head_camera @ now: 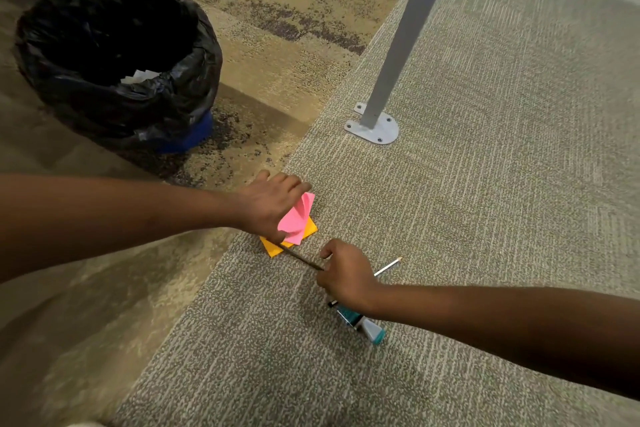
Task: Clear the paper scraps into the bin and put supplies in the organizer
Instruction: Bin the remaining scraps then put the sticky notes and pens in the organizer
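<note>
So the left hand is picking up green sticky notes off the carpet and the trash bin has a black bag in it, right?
Not quite. In the head view the left hand holds pink sticky notes, not green, over an orange pad on the carpet. The bin does have a black bag.

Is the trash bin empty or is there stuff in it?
Not empty: white paper scraps show inside the bin. How full, cannot tell.

No text, label, brand or number can be read; the marker's (362,322) print is too blurred.
</note>
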Available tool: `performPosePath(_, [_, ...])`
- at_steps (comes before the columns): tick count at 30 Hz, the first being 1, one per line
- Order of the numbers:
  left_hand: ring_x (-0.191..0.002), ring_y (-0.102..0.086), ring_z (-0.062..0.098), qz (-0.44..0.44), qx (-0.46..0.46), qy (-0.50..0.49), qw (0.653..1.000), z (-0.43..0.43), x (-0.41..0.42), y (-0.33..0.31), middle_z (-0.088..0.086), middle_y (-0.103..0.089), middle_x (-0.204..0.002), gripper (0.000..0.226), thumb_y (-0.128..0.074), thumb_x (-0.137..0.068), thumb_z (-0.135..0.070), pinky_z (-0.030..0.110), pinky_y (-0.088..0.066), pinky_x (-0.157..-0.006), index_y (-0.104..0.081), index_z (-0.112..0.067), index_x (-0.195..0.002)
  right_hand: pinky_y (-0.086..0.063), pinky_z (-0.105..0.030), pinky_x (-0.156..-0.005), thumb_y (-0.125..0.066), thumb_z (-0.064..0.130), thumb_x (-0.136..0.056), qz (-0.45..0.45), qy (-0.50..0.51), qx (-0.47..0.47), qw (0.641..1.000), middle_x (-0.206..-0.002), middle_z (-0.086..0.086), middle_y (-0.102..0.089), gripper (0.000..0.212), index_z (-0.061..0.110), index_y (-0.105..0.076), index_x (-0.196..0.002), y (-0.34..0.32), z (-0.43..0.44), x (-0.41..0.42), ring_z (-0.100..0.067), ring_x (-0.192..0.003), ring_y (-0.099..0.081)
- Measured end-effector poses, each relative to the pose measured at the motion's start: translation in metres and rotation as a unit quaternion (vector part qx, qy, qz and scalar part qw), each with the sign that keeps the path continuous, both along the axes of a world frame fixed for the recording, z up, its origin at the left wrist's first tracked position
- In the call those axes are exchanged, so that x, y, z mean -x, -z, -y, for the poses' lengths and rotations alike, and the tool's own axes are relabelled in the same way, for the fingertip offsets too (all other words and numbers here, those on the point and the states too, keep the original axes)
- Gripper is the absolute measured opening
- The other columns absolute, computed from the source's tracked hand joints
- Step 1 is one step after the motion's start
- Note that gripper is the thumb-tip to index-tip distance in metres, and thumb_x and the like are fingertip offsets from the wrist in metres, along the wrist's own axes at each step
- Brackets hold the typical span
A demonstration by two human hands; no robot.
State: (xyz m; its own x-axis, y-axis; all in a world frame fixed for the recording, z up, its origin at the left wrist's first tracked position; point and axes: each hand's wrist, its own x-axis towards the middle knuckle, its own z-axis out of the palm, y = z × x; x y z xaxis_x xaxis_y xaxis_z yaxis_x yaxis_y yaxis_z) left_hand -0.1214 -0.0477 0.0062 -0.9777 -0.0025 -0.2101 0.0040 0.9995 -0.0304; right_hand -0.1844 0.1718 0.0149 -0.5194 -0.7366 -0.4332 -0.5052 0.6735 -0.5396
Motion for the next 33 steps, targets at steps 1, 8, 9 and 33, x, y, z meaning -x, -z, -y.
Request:
performPosePath(1, [-0.12,-0.04,0.028,0.009,0.003,0.021,1.0,0.0,0.001,0.0,0.011,-0.038,-0.137,0.103,-0.045,-0.069,-0.076,0.048,-0.039,-0.092,-0.015,-0.012,-0.144,-0.051,-0.034,-0.069,-0.069,0.011,-0.074,-0.01,0.002,0.003,1.0,-0.09,-0.01,-0.068,0.029,0.011,-0.056,-0.1,0.001,-0.001,0.001,-0.027,-0.081,-0.064])
performPosePath(8, [-0.13,-0.032,0.028,0.057,0.002,0.098,0.994,-0.001,-0.001,0.009,0.011,-0.03,-0.146,0.107,-0.05,-0.066,-0.076,0.05,-0.037,-0.096,-0.008,-0.018,-0.145,-0.048,-0.041,-0.071,-0.057,0.025,-0.086,-0.14,-0.165,-0.019,0.976,-0.101,-0.016,-0.056,0.024,0.008,-0.048,-0.1,0.009,0.013,-0.005,-0.034,-0.089,-0.058])
performPosePath(9, [-0.131,-0.031,0.028,0.063,0.01,0.117,0.991,0.0,-0.002,0.009,0.011,-0.03,-0.147,0.106,-0.049,-0.066,-0.076,0.05,-0.036,-0.096,-0.009,-0.018,-0.146,-0.047,-0.041,-0.069,-0.053,0.019,-0.087,-0.16,-0.183,-0.023,0.97,-0.101,-0.017,-0.055,0.018,0.007,-0.047,-0.1,0.011,0.017,-0.005,-0.035,-0.09,-0.057])
performPosePath(33, [-0.111,-0.046,0.034,0.009,-0.042,-0.205,0.978,-0.033,-0.008,0.025,0.015,-0.05,-0.124,0.068,-0.05,-0.087,-0.055,0.048,-0.045,-0.08,-0.019,-0.022,-0.138,-0.051,-0.021,-0.052,-0.048,0.013,-0.093,-0.282,-0.44,0.037,0.852,-0.076,-0.002,-0.058,0.015,0.006,-0.061,-0.089,0.002,-0.053,0.113,-0.014,-0.063,-0.057])
